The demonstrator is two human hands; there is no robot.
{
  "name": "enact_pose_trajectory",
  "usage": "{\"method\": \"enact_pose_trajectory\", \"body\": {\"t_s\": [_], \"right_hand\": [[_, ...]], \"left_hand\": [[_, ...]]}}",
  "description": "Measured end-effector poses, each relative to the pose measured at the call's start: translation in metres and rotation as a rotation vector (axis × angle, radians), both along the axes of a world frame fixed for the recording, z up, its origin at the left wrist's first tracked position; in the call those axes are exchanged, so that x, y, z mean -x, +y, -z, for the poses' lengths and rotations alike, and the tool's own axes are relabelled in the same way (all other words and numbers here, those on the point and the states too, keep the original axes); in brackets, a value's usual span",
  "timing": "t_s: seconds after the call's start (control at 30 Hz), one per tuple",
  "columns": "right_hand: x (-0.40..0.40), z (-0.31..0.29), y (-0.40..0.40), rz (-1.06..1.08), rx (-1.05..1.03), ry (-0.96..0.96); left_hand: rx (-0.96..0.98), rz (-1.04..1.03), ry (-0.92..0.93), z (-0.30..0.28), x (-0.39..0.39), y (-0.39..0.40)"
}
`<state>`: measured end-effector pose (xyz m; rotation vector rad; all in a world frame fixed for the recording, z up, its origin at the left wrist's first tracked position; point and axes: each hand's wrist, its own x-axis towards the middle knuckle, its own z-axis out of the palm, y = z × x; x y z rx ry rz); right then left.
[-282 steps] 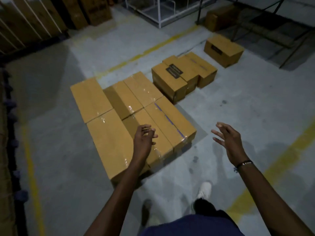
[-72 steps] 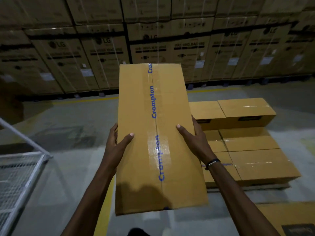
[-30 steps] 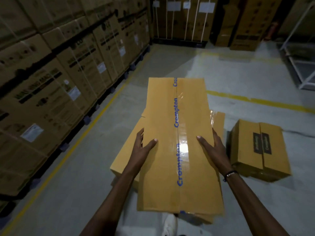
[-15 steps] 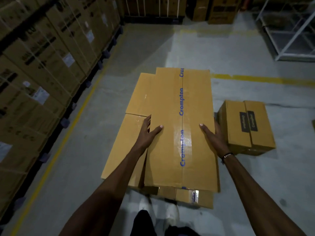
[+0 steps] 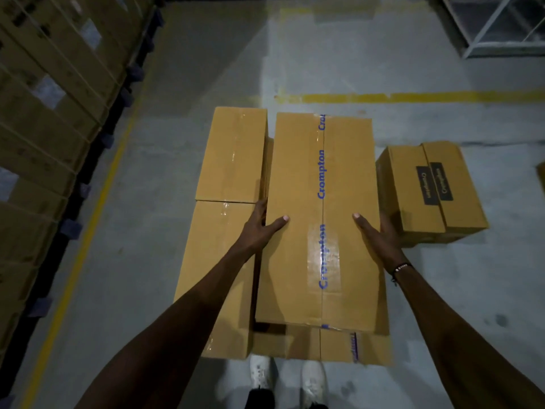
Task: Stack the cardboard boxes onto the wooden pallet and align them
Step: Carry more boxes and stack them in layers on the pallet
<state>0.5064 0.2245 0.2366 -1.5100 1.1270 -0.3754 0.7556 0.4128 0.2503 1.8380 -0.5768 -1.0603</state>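
Note:
A long cardboard box with blue Crompton tape [image 5: 303, 178] lies over the lower layer of boxes, its near end just above a taped box [image 5: 321, 343]. My left hand [image 5: 261, 224] grips its left side, thumb on top. On the right side my right hand [image 5: 376, 231] grips it the same way, thumb on top and fingers down the side. Two plain boxes lie end to end to the left, one far [image 5: 236, 154] and one near [image 5: 218, 270]. The wooden pallet is hidden under the boxes.
A separate box with dark labels [image 5: 430, 190] sits on the floor to the right. Stacked large cartons [image 5: 44, 93] line the left wall behind a yellow floor line [image 5: 88, 219]. A white metal cage frame [image 5: 495, 28] stands at the far right. My shoes [image 5: 289, 379] touch the stack's near edge.
I carried the Crompton box to the stack and lowered it over the lower layer. Both hands keep the same hold on its sides.

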Motion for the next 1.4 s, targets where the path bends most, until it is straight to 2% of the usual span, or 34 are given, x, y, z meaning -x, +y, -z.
{"method": "enact_pose_trajectory", "body": {"t_s": [0.17,0.4,0.73,0.97,1.17,1.4], "right_hand": [[-0.033,0.081,-0.022,0.015,-0.030,0.040],[-0.071,0.176,-0.049,0.019,-0.013,0.068],[-0.109,0.300,-0.066,-0.009,0.027,0.052],[-0.130,0.329,-0.084,-0.025,0.060,0.057],[-0.131,0.352,-0.096,-0.055,0.031,0.065],[-0.137,0.347,-0.083,-0.041,0.099,0.056]], "left_hand": [[-0.052,0.025,-0.113,0.072,-0.041,-0.019],[-0.238,0.136,-0.357,0.174,-0.086,-0.043],[-0.253,0.172,-0.526,0.295,-0.132,-0.064],[-0.163,0.113,-0.703,0.345,-0.135,-0.068],[-0.053,0.007,-0.715,0.364,-0.129,-0.067],[-0.065,-0.001,-0.757,0.370,-0.130,-0.068]]}}
